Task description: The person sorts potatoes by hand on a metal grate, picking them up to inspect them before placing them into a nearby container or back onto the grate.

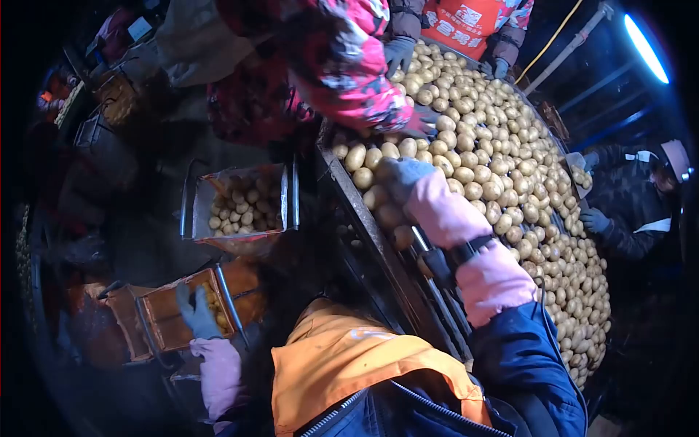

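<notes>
My left hand (196, 312), in a grey-blue glove and pink sleeve, hangs over an orange-lined crate (169, 329) at the lower left. Its fingers are apart and nothing shows between them. A few yellowish potatoes (217, 304) lie inside, beside the hand. My right hand (405, 176), also gloved, reaches to the near edge of a broad heap of potatoes (502, 156) on a sorting table. It touches the potatoes there, but motion blurs its fingers and I cannot tell whether it grips one.
A white-lined crate (240, 234) part filled with potatoes stands left of the metal table edge (364, 211). A person in a pink patterned sleeve (349, 65) works close to my right hand. Others stand at the far side, one in a red apron (462, 25), another at the right (630, 197).
</notes>
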The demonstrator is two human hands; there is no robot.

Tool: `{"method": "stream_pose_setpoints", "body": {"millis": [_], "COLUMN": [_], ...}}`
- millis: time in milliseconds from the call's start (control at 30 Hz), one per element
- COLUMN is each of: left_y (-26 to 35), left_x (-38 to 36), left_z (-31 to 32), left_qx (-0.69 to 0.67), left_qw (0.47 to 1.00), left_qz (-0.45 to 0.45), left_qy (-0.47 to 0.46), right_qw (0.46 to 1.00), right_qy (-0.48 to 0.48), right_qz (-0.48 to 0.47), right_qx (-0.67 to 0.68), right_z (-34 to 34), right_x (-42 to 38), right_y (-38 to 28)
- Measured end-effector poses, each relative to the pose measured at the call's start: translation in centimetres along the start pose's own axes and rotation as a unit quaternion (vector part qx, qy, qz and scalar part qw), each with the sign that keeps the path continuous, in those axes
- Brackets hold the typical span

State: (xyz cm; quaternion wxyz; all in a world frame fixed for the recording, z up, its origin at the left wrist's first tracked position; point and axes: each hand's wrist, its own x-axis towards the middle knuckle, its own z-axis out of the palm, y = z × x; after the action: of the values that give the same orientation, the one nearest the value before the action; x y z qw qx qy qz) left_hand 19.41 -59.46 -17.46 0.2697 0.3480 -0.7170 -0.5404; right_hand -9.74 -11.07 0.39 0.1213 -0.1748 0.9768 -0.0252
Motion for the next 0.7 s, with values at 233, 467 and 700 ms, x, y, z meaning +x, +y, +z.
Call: {"method": "stream_pose_setpoints", "body": {"millis": [233, 467, 700], "left_y": [6.6, 10.5, 9.6], "left_x": [-5.7, -9.5, -11.3], "left_z": [6.0, 5.4, 7.4], "left_qx": [-0.109, -0.013, -0.027], "left_qw": [0.971, 0.822, 0.824], "left_qz": [-0.098, -0.291, -0.259], "left_qy": [-0.188, -0.489, -0.504], "right_qw": [0.990, 0.819, 0.702], "right_qy": [-0.043, 0.056, -0.142], "right_qz": [0.090, -0.066, -0.176], "right_qx": [0.096, 0.567, 0.676], "right_z": [0.5, 1.2, -4.5], "right_x": [4.4, -1.1, -6.9], "right_y": [1.4, -4.6, -18.6]}}
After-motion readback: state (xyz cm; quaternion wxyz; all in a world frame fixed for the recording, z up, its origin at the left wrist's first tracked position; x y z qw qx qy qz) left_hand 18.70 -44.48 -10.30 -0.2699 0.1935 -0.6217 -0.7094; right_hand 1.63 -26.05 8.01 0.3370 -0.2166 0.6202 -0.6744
